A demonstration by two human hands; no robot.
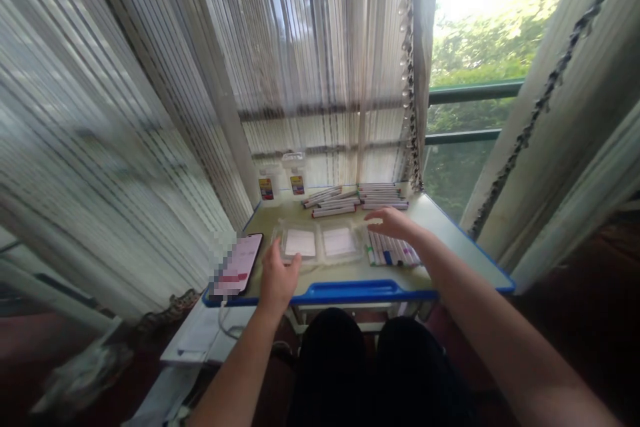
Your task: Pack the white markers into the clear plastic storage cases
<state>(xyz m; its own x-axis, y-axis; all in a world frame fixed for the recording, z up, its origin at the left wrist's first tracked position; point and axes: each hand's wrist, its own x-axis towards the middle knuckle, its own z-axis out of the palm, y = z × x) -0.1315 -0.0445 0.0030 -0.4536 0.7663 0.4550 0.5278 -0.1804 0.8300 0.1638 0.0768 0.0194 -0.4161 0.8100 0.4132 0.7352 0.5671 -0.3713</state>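
No word, number or brand can be read. At the back of the table [450, 227], one small bottle [267, 185] and a second bottle [296, 177] each carry a yellow, red and blue label, too small to make out. The phone [240, 263] screen shows pink and white bands, partly pixelated. Any print on the markers [395, 253] is illegible.

I read this as a room at home: a small blue-rimmed plastic study desk [350, 292], grey plastic marker pens [383, 199] at twelve o'clock, striped sheer curtains [320, 47] behind, a green-railed window [475, 91] at two o'clock.
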